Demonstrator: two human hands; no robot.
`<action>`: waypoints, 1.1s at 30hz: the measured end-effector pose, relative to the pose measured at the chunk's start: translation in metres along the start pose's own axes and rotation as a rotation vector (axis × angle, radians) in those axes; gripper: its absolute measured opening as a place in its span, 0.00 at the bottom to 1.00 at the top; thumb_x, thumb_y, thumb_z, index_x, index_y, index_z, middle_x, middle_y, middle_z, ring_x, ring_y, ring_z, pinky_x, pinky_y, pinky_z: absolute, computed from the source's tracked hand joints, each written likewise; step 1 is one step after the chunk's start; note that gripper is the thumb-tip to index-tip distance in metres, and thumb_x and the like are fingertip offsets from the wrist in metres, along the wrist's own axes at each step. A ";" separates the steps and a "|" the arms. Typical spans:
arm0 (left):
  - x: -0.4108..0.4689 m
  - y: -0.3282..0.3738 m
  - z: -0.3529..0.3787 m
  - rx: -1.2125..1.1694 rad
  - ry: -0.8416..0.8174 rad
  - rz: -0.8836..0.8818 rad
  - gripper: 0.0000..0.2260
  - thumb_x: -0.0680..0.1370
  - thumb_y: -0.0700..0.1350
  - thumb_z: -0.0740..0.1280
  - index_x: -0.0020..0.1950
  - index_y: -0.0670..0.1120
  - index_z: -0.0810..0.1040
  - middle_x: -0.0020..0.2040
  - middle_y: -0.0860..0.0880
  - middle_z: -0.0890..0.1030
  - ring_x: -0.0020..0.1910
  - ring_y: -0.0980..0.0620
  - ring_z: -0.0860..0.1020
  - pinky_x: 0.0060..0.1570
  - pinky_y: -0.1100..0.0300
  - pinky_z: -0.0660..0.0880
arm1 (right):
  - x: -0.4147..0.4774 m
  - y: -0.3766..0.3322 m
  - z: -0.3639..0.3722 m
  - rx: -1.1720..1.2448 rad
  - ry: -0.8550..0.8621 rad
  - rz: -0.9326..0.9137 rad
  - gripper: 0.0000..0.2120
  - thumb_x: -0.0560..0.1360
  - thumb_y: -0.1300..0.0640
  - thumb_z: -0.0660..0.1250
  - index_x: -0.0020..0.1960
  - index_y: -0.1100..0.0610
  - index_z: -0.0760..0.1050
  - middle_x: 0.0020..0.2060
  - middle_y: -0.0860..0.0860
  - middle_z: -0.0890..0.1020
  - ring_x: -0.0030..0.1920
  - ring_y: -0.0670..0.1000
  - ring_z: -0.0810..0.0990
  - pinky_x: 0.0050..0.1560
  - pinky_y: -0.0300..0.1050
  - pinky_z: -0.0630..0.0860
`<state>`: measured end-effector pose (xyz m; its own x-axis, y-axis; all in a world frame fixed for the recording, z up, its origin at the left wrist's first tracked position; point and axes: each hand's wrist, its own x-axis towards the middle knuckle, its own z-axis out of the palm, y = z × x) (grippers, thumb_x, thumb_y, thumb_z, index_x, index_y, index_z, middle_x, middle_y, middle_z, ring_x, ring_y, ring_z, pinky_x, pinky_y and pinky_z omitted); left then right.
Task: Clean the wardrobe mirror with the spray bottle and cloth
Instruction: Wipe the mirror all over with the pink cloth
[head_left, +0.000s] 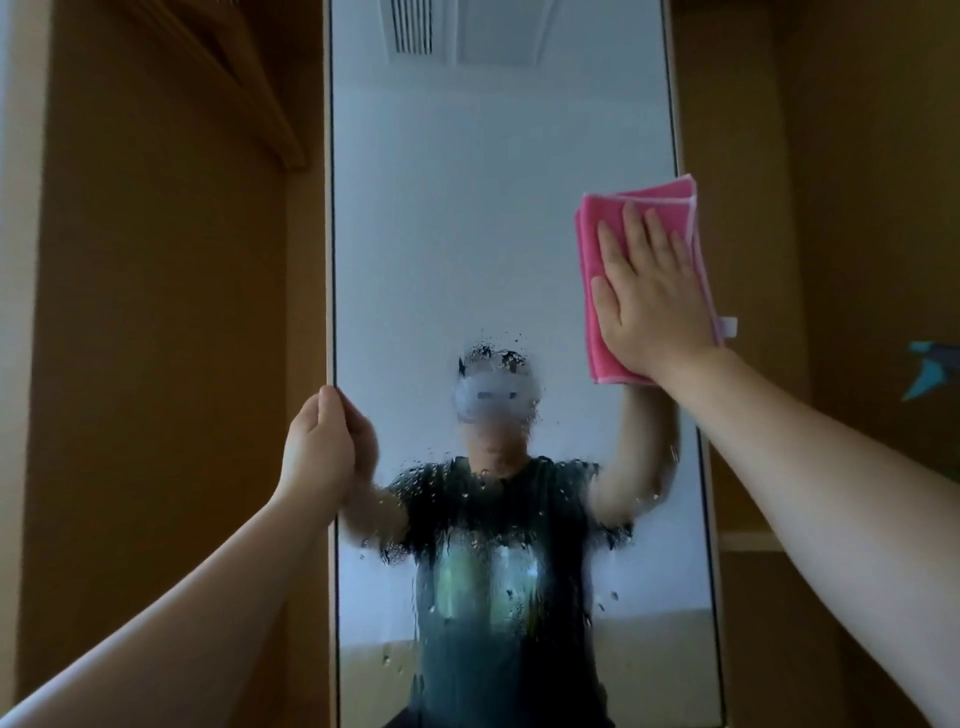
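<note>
brown wardrobe panelling (166, 364) fills the left of the frame, beside a tall, narrow wardrobe mirror (467, 234) whose long axis runs straight up and down. the left hand (324, 447) is curled closed around the mirror's left edge at about mid-height, fingers wrapped behind the frame, apparently steadying it. across the middle and lower glass, spray droplets (493, 519) cling and run in streaks over the reflection of a person in a dark t-shirt; the upper glass looks largely free of drops. at the right edge, higher than the other hand, the right hand (654, 291) lies flat and fully spread, palm pressing a folded pink cloth (597, 249) against the mirror, the cloth overlapping the frame's right edge onto the panel behind. the cloth is pinned under the palm rather than gripped. the wet patch lies below and to the left of the cloth, so the wiping stroke most likely has to travel downward and across toward the centre, and the right hand is the one placed to make it. the spray bottle is not in view. a teal shape (930, 369) shows on the wardrobe surface at far right; what it is cannot be told.
</note>
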<state>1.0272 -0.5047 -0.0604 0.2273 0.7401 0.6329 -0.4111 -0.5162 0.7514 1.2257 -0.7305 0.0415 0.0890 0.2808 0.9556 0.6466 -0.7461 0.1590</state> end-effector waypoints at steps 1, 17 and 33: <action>-0.002 0.000 0.001 0.023 -0.003 0.027 0.17 0.82 0.48 0.50 0.39 0.43 0.69 0.23 0.48 0.74 0.21 0.54 0.72 0.21 0.67 0.68 | -0.008 -0.001 0.002 0.008 -0.004 -0.003 0.29 0.82 0.46 0.39 0.79 0.57 0.46 0.78 0.59 0.50 0.78 0.60 0.48 0.77 0.58 0.46; -0.007 -0.008 -0.001 0.247 -0.005 0.167 0.14 0.83 0.50 0.50 0.56 0.42 0.70 0.40 0.50 0.74 0.40 0.52 0.75 0.46 0.53 0.71 | -0.099 -0.010 0.025 -0.038 -0.077 -0.234 0.28 0.82 0.46 0.42 0.79 0.57 0.50 0.78 0.59 0.52 0.78 0.60 0.48 0.76 0.61 0.49; -0.009 -0.006 -0.005 0.236 -0.040 0.162 0.12 0.83 0.49 0.50 0.46 0.44 0.67 0.37 0.48 0.73 0.36 0.53 0.72 0.37 0.56 0.67 | 0.001 -0.016 -0.006 -0.031 -0.070 -0.124 0.29 0.81 0.45 0.39 0.79 0.53 0.45 0.79 0.55 0.47 0.78 0.57 0.44 0.77 0.56 0.40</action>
<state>1.0235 -0.5062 -0.0709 0.2119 0.6249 0.7514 -0.2295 -0.7155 0.6598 1.2114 -0.7217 0.0416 0.0633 0.4123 0.9088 0.6326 -0.7209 0.2830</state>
